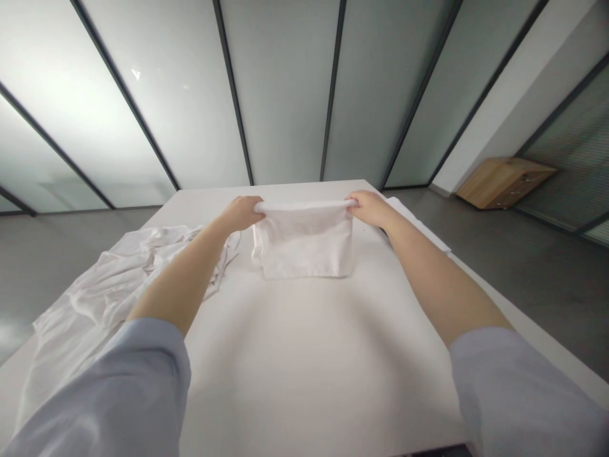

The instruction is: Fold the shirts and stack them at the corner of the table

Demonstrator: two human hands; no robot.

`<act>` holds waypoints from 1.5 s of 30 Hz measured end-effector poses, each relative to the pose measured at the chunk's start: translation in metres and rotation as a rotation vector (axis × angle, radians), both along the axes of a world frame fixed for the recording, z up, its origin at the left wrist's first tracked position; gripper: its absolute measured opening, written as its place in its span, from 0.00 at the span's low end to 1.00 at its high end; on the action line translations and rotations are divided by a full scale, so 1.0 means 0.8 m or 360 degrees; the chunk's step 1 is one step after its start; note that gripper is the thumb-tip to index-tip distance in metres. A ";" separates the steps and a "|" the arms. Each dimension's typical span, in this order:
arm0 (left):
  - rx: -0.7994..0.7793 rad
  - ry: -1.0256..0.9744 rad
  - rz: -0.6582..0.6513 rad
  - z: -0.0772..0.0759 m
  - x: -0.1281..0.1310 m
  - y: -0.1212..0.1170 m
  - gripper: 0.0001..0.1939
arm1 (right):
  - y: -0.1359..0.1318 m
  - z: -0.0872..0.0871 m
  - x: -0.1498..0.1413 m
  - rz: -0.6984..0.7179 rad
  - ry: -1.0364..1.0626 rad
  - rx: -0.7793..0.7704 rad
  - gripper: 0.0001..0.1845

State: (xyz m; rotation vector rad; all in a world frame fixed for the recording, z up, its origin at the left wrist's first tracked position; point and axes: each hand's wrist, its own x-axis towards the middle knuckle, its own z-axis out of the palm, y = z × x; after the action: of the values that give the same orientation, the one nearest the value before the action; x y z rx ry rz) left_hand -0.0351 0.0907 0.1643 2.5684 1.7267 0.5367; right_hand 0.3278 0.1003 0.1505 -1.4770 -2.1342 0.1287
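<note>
Head view: left hand [243, 212] and right hand [370, 208] gripped top corners of a white cloth [307, 244], stretched between them over the table [304, 362]; lower-edge contact unclear. Crumpled fabric [121, 270] lay left.

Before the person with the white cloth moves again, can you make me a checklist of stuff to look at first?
1. Left hand grips one end of the white cloth's top edge: ok.
2. Right hand grips the other end: ok.
3. Top edge stretched nearly straight between the hands: ok.
4. White cloth apart from the heap of fabric on the left: ok, a strip of table shows between them.
5. Heap smooth and flat: not ok, it is wrinkled and bunched.
6. Bottom edge of the white cloth clear of the table: cannot tell from this view.
</note>
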 end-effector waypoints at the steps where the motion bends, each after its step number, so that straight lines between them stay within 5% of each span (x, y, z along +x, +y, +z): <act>1: 0.0181 -0.0026 0.0073 0.014 0.003 0.001 0.15 | 0.003 0.013 -0.005 -0.0059 -0.0010 0.0204 0.09; 4: 0.0640 -0.0145 0.0238 0.034 0.011 -0.007 0.17 | -0.003 0.031 -0.018 -0.0208 -0.0037 0.0688 0.11; 6: 0.0793 -0.0178 0.0271 0.023 0.011 -0.017 0.18 | -0.015 0.021 -0.024 -0.0223 -0.0077 0.0841 0.11; 9: 0.0757 -0.0120 0.0189 -0.028 0.006 -0.032 0.16 | -0.035 -0.027 -0.027 -0.0070 -0.0132 0.0820 0.12; 14: 0.0276 0.0037 -0.0017 -0.142 0.000 -0.061 0.16 | -0.063 -0.132 -0.024 0.0240 -0.0235 0.0328 0.15; 17: 0.0156 -0.0049 0.0049 -0.179 -0.002 -0.078 0.17 | -0.075 -0.168 -0.023 0.0285 -0.0204 0.0076 0.22; 24: 0.0014 -0.0133 0.0145 -0.178 -0.007 -0.090 0.25 | -0.082 -0.180 -0.019 0.0295 -0.0094 -0.0050 0.25; 30: 0.0002 -0.0324 0.0504 -0.190 -0.014 -0.084 0.36 | -0.082 -0.179 -0.023 0.0254 -0.0166 -0.0033 0.23; 38: -0.0056 -0.1103 0.0606 -0.199 -0.027 -0.067 0.10 | -0.085 -0.176 -0.025 0.0141 -0.0238 -0.0038 0.20; 41: -0.0178 -0.1272 0.0496 -0.196 -0.022 -0.069 0.12 | -0.085 -0.175 -0.025 0.0167 -0.0239 -0.0035 0.20; 45: -0.0251 -0.1073 0.0583 -0.196 -0.018 -0.071 0.14 | -0.084 -0.176 -0.024 0.0191 -0.0232 -0.0045 0.20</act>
State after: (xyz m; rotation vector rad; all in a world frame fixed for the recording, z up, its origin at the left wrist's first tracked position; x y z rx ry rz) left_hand -0.0493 0.0341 0.0074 1.6696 1.8521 1.0668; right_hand 0.3085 0.0331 0.0095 -1.4123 -2.3478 0.0975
